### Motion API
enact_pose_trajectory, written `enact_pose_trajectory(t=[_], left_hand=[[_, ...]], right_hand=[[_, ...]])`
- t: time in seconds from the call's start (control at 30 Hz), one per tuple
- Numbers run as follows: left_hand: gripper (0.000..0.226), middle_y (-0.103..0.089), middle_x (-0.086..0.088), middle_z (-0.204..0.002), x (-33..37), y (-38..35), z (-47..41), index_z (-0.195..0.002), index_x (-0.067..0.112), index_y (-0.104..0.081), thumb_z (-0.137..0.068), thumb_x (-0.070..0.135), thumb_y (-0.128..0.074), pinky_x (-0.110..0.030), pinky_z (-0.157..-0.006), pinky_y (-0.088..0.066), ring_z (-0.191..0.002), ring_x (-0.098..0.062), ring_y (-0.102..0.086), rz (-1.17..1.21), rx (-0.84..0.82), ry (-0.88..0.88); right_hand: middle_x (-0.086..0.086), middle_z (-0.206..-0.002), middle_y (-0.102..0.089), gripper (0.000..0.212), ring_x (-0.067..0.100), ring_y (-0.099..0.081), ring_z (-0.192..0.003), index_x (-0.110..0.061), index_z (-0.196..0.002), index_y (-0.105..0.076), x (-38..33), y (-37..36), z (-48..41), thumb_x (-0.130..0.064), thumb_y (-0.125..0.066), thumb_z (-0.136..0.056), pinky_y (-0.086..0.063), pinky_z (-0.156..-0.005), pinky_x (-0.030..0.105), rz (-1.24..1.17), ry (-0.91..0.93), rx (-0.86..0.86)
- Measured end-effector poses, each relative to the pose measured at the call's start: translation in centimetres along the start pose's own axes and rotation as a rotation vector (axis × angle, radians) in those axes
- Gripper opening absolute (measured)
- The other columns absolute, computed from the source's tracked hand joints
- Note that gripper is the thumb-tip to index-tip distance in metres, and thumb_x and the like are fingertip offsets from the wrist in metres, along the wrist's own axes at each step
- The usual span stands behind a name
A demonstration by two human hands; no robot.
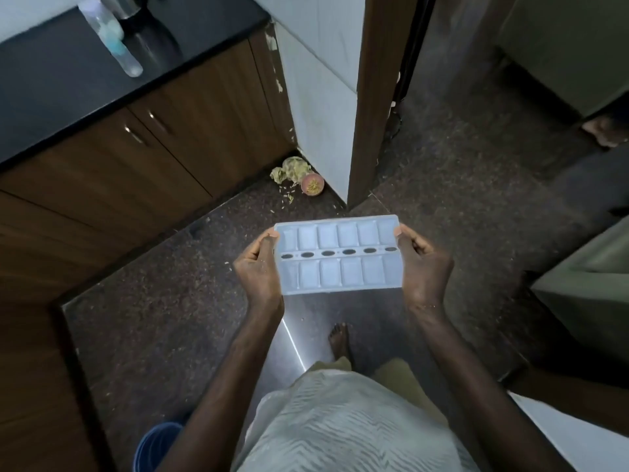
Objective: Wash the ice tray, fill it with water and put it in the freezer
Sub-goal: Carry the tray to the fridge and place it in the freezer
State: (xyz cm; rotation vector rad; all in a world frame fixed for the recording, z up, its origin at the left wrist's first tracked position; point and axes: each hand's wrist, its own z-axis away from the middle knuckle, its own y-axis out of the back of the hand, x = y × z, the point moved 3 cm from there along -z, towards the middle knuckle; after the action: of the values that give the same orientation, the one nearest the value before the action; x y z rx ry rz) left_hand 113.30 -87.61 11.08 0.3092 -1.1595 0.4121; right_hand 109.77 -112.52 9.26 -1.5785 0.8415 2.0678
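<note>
My left hand (pixel 258 271) and right hand (pixel 426 267) grip the ice tray (pixel 338 256) by its ends, carrying it, probably filled, to the freezer, so I must keep it level.

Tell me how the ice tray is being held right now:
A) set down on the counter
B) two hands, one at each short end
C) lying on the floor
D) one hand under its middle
B: the left hand grips one short end of the ice tray and the right hand grips the other, holding it level above the floor.
</note>
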Motion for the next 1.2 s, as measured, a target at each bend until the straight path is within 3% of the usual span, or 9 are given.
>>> enact_pose_trajectory(t=[0.4, 0.57, 0.7, 0.87, 1.07, 1.2], left_hand=[[0.022, -0.08, 0.003, -0.079, 4.3, -12.2, -5.8, -0.095, 0.018, -0.08, -0.103, 0.011, -0.061, -0.028, -0.057, -0.059, -0.071, -0.014, -0.076, 0.026, 0.038, -0.021], [0.021, -0.08, -0.006, -0.088, 4.4, -18.3, -7.1, -0.099, 0.018, -0.08, -0.104, 0.019, -0.06, -0.04, -0.066, -0.064, -0.082, -0.028, -0.079, -0.008, 0.065, -0.007], [0.026, -0.079, 0.0, -0.082, 5.4, -24.1, -7.1, -0.09, 0.023, -0.079, -0.105, 0.016, -0.059, -0.032, -0.06, -0.062, -0.073, -0.018, -0.077, 0.006, 0.075, -0.025], [0.03, -0.078, -0.004, -0.082, 6.3, -33.0, -7.3, -0.084, 0.025, -0.08, -0.103, 0.013, -0.059, -0.036, -0.061, -0.061, -0.072, -0.02, -0.076, 0.043, 0.114, -0.027], [0.021, -0.08, -0.004, -0.083, 6.5, -41.5, -7.7, -0.106, 0.009, -0.081, -0.102, 0.011, -0.061, -0.03, -0.057, -0.059, -0.071, -0.018, -0.075, 0.117, 0.186, -0.033], [0.02, -0.076, -0.011, -0.083, 6.0, -46.7, -9.4, -0.099, 0.002, -0.08, -0.1, 0.013, -0.064, -0.034, -0.061, -0.058, -0.074, -0.026, -0.071, 0.14, 0.188, -0.029]], right_hand=[[-0.006, -0.109, -0.078, 0.028, 0.009, -0.075, -0.099, -0.015, -0.119, -0.077, -3.3, -3.0, -14.3, -0.029, -0.074, -0.095, -0.063, -0.089, 0.044, -0.017, 0.023, -0.061], [-0.008, -0.107, -0.078, 0.027, 0.006, -0.076, -0.094, -0.019, -0.119, -0.078, -4.5, -2.8, -21.3, -0.03, -0.074, -0.095, -0.065, -0.083, 0.044, 0.02, 0.011, -0.108], [-0.005, -0.108, -0.078, 0.028, 0.008, -0.076, -0.096, -0.014, -0.119, -0.077, -5.8, -1.8, -27.3, -0.027, -0.075, -0.095, -0.064, -0.086, 0.043, 0.008, 0.015, -0.13], [-0.007, -0.106, -0.078, 0.026, 0.007, -0.075, -0.097, -0.011, -0.118, -0.077, -8.4, 0.4, -36.7, -0.022, -0.074, -0.095, -0.063, -0.09, 0.038, -0.02, 0.052, -0.183], [-0.008, -0.104, -0.079, 0.021, 0.008, -0.075, -0.098, -0.014, -0.115, -0.078, -10.0, 2.2, -45.6, -0.02, -0.072, -0.096, -0.062, -0.089, 0.033, -0.058, 0.064, -0.254], [-0.007, -0.105, -0.079, 0.023, 0.006, -0.075, -0.099, -0.01, -0.115, -0.079, -10.2, 3.1, -51.0, -0.02, -0.073, -0.095, -0.061, -0.094, 0.033, -0.061, 0.046, -0.239]])
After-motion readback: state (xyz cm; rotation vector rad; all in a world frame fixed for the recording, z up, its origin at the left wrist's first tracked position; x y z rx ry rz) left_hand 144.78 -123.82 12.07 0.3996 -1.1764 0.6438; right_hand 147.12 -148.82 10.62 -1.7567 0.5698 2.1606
